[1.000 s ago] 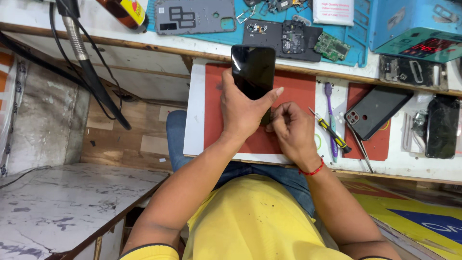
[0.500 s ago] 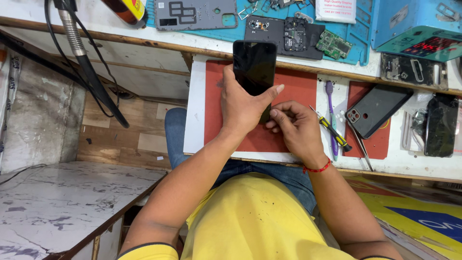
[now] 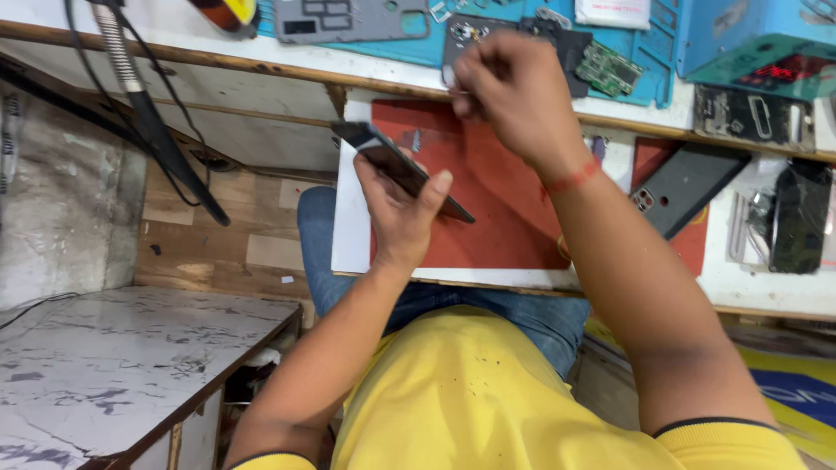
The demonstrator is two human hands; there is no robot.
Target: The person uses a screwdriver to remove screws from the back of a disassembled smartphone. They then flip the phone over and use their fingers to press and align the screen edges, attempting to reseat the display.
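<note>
My left hand (image 3: 402,207) grips a dark smartphone (image 3: 396,165), tilted on edge above the red work mat (image 3: 496,218). My right hand (image 3: 514,91) is raised farther back, over the mat's far edge, fingers pinched together on something small and thin that I cannot make out. A red thread band circles my right wrist. The right hand is apart from the phone.
A blue mat (image 3: 644,43) at the back carries a grey phone frame (image 3: 353,19), a green circuit board (image 3: 610,68) and loose parts. A dark phone back (image 3: 688,187) lies right of the red mat, a black bagged part (image 3: 797,218) beyond. A marble-topped table (image 3: 122,374) stands at lower left.
My right hand has lifted away from the phone and moved to the back of the mat. My left hand has turned the phone from screen-up to edge-on.
</note>
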